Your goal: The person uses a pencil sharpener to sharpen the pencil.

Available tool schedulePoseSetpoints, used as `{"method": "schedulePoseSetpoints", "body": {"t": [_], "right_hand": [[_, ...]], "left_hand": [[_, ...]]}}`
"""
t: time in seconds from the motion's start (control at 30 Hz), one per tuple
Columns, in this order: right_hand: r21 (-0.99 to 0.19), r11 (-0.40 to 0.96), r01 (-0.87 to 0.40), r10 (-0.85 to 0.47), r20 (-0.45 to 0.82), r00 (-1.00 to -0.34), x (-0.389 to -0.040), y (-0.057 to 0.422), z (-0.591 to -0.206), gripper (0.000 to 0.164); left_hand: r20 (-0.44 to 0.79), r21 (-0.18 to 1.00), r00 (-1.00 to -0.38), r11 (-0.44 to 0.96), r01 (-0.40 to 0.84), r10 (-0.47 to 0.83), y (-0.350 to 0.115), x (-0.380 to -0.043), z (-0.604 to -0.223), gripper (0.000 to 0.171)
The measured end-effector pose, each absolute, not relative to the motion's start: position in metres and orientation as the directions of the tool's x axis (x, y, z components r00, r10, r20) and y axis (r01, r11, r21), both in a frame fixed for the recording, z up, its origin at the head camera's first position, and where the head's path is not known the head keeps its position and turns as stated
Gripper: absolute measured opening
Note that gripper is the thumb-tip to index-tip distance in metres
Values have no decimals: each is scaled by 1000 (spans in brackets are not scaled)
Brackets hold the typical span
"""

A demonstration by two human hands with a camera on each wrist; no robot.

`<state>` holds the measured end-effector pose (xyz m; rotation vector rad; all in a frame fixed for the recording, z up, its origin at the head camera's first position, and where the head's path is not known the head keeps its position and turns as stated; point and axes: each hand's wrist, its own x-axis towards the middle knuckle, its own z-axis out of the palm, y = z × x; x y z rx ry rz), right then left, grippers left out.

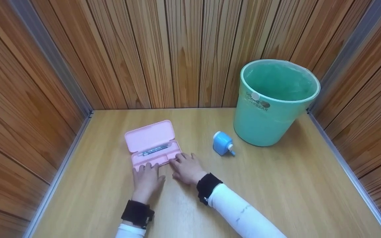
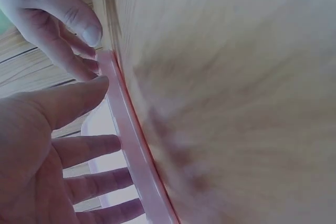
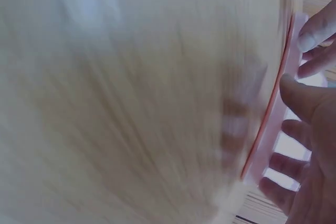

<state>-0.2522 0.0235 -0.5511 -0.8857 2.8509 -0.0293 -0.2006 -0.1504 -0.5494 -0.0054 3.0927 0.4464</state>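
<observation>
A pink pencil case (image 1: 149, 133) lies on the table with its lid raised toward the back. Inside its tray is a blue patterned pen (image 1: 156, 149). My left hand (image 1: 145, 181) touches the near edge of the case, its fingers spread and fairly straight over the rim (image 2: 137, 145). At the near right corner, the fingertips of my right hand (image 1: 188, 168) meet the case, with those fingers extended too. Both wrist views show the fingers along the pink side wall (image 3: 273, 114), the thumbs on the near side.
A small blue bottle (image 1: 222, 143) with a white collar and thin blue tip sits right of the case. Behind it stands a tall green bin (image 1: 265, 122). Wood-panelled walls (image 1: 184, 53) enclose the table (image 1: 260, 185) at the back and both sides.
</observation>
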Motion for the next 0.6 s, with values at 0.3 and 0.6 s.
{"method": "schedulePoseSetpoints", "body": {"t": [0.3,0.6], "right_hand": [[-31,848,-529,-528,-135,-839,-238,31,-549,64],[-43,854,-518,-517,-173,-838,-218,36,-549,66]], "left_hand": [[-8,246,-1000,969,28,31,-145,-197,-546,54],[7,170,-996,982,84,84,-144,-188,-548,54]]}}
